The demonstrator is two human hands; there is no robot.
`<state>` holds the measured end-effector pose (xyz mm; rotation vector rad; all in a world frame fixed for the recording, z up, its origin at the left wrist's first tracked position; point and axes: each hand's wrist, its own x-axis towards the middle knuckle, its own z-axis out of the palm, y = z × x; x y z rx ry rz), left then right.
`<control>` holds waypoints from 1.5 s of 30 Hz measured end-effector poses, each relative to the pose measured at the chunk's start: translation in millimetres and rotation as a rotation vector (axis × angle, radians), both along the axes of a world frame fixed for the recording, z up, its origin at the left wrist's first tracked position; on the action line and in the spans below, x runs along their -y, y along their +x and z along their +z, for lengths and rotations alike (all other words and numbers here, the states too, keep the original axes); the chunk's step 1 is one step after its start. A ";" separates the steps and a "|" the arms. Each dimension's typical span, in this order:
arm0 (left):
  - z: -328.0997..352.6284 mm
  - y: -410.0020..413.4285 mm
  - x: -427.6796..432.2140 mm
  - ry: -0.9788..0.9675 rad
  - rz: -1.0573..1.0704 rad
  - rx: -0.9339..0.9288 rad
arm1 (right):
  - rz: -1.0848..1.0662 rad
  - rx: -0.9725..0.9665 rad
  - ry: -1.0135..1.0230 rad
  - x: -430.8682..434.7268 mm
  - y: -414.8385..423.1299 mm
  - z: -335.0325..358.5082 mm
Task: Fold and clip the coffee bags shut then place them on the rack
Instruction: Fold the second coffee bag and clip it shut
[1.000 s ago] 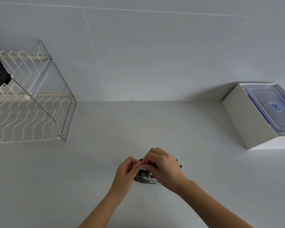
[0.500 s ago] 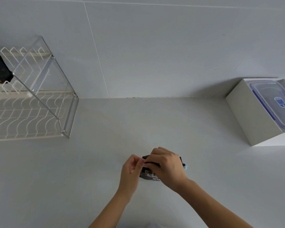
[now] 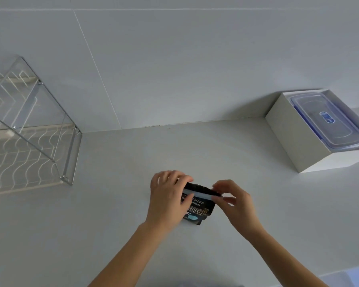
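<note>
A small black coffee bag (image 3: 197,210) with white lettering stands on the white counter, its top folded over. A long white clip (image 3: 198,195) runs across the fold. My left hand (image 3: 168,201) grips the bag's left side, thumb over the front. On the right, my right hand (image 3: 234,200) pinches the clip's end with its fingertips. The white wire rack (image 3: 29,150) stands at the far left against the wall, well apart from the bag.
A white box (image 3: 288,133) at the back right holds a clear lidded plastic container (image 3: 327,123). The tiled wall runs behind the counter (image 3: 133,162). The rack's clear side panel (image 3: 31,112) and metal frame face the bag.
My right hand has slid off the top of the bag to its right end, uncovering the bag's front and the clip. The view shifted left, so less of the rack shows.
</note>
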<state>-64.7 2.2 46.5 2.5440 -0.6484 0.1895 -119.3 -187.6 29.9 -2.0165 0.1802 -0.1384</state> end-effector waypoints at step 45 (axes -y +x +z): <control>-7.0 18.0 0.9 0.141 -0.319 -0.067 | 0.106 -0.031 0.168 -11.5 16.0 -17.3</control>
